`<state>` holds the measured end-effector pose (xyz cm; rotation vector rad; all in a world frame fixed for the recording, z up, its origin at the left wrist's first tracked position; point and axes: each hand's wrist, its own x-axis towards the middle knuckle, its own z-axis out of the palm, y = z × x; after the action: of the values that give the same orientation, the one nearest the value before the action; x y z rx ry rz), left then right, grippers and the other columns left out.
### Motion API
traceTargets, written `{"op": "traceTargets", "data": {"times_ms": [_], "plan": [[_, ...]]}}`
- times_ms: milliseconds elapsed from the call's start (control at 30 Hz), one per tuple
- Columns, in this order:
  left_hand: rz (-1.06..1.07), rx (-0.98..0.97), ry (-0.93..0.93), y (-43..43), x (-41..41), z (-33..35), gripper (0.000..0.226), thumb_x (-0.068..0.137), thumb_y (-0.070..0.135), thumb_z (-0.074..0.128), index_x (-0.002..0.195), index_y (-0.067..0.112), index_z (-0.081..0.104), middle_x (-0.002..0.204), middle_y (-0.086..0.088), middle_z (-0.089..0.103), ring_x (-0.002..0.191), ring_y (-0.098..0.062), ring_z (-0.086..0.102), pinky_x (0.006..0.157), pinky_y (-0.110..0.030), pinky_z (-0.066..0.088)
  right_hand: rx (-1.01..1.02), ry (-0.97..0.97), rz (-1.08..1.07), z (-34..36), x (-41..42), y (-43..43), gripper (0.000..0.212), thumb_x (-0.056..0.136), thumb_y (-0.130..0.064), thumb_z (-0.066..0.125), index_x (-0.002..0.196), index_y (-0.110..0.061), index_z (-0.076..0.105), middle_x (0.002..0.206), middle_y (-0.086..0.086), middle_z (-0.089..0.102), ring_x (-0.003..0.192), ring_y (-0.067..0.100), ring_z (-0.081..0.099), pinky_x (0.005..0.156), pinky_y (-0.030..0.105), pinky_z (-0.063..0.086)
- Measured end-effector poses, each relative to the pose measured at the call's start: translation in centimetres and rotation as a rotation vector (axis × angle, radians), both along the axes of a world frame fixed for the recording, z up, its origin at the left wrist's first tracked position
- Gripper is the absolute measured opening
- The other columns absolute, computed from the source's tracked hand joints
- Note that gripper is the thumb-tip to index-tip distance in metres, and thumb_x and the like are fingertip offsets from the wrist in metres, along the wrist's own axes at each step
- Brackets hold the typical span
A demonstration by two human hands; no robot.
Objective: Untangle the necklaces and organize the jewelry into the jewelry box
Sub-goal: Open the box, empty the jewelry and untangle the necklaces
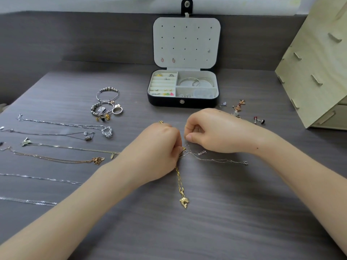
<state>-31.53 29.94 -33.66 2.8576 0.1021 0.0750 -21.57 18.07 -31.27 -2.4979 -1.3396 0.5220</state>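
A gold necklace (179, 180) with a dolphin pendant (184, 202) lies tangled with a thin silver chain (219, 160) at the table's middle. My left hand (159, 151) pinches the knot from the left. My right hand (210, 131) has its fingers curled and pinches the chains just above the knot. The black jewelry box (183, 103) stands open behind my hands, with rings, earrings and bangles in its pale compartments and a few earrings pinned in its lid (185, 42).
Several straightened necklaces (62, 126) lie in rows at the left. Beaded bracelets and a ring (107, 106) sit left of the box. Loose earrings (242, 109) lie right of it. A pale wooden drawer unit (317, 68) stands at the right edge.
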Motion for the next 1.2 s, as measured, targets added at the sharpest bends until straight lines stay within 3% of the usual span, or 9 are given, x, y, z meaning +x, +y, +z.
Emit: {"op": "traceTargets", "data": {"times_ms": [133, 233, 333, 533, 700, 800, 1000, 1200], "plan": [[-0.008, 0.009, -0.014, 0.0, -0.2, -0.2, 0.018, 0.094, 0.021, 0.046, 0.094, 0.01, 0.06, 0.096, -0.007, 0.058, 0.095, -0.022, 0.051, 0.078, -0.023, 0.031, -0.026, 0.018, 0.03, -0.1, 0.0, 0.0, 0.003, 0.088, -0.027, 0.061, 0.085, -0.025, 0.061, 0.073, -0.016, 0.051, 0.066, 0.002, 0.045, 0.061, 0.022, 0.036], [0.009, -0.02, -0.022, 0.4, -0.3, -0.2, 0.015, 0.096, 0.02, 0.045, 0.092, 0.011, 0.057, 0.093, -0.004, 0.055, 0.096, -0.023, 0.05, 0.079, -0.023, 0.031, -0.033, 0.042, 0.033, -0.2, 0.1, 0.0, 0.007, 0.086, -0.022, 0.063, 0.081, -0.026, 0.06, 0.07, -0.015, 0.053, 0.06, -0.002, 0.045, 0.054, 0.01, 0.033], [0.015, -0.119, -0.015, 1.0, -0.7, -0.1, 0.01, 0.096, 0.019, 0.046, 0.086, 0.019, 0.047, 0.088, 0.003, 0.049, 0.092, -0.021, 0.049, 0.076, -0.024, 0.032, -0.029, 0.052, 0.028, -0.2, 0.2, 0.0, 0.008, 0.088, -0.021, 0.06, 0.081, -0.026, 0.06, 0.071, -0.015, 0.053, 0.061, -0.002, 0.045, 0.055, 0.01, 0.033], [0.068, -0.313, -0.013, 1.4, -0.9, -0.4, 0.012, 0.095, 0.015, 0.047, 0.085, 0.018, 0.05, 0.09, 0.001, 0.063, 0.081, -0.017, 0.052, 0.072, -0.028, 0.038, -0.009, 0.036, 0.041, -0.3, 0.2, 0.0, 0.008, 0.087, -0.023, 0.061, 0.081, -0.026, 0.058, 0.072, -0.015, 0.053, 0.06, -0.002, 0.044, 0.055, 0.011, 0.033], [0.097, -0.409, -0.034, 1.3, -1.0, -0.3, 0.02, 0.095, 0.012, 0.047, 0.078, 0.021, 0.049, 0.085, 0.003, 0.065, 0.081, -0.016, 0.055, 0.077, -0.033, 0.042, 0.035, 0.019, 0.042, -0.5, 0.0, 0.0, 0.009, 0.085, -0.029, 0.065, 0.081, -0.027, 0.057, 0.073, -0.014, 0.054, 0.062, -0.002, 0.044, 0.059, 0.017, 0.037], [0.142, -0.385, -0.067, 1.3, -1.0, -0.4, 0.014, 0.094, 0.014, 0.048, 0.081, 0.018, 0.05, 0.083, 0.004, 0.062, 0.08, -0.017, 0.054, 0.072, -0.029, 0.039, 0.058, -0.005, 0.026, -0.7, -0.2, 0.1, 0.011, 0.085, -0.034, 0.063, 0.082, -0.026, 0.057, 0.073, -0.015, 0.053, 0.065, 0.0, 0.044, 0.066, 0.026, 0.038], [0.233, -0.163, -0.047, 1.3, -1.1, -0.5, 0.008, 0.09, 0.018, 0.05, 0.082, 0.02, 0.048, 0.073, 0.012, 0.045, 0.078, -0.015, 0.043, 0.063, -0.024, 0.026, 0.039, -0.051, 0.015, -0.9, -0.6, 0.2, 0.01, 0.086, -0.034, 0.062, 0.083, -0.026, 0.059, 0.071, -0.016, 0.048, 0.077, 0.007, 0.045, 0.069, 0.024, 0.033], [0.23, -0.138, -0.147, 0.6, -0.9, -0.3, 0.012, 0.084, 0.026, 0.06, 0.078, 0.02, 0.051, 0.077, 0.006, 0.051, 0.077, -0.016, 0.046, 0.064, -0.024, 0.026, 0.043, -0.055, 0.018, -1.0, -0.7, 0.3, 0.007, 0.086, -0.028, 0.06, 0.081, -0.023, 0.062, 0.068, -0.016, 0.047, 0.071, 0.005, 0.044, 0.068, 0.023, 0.036]]}}
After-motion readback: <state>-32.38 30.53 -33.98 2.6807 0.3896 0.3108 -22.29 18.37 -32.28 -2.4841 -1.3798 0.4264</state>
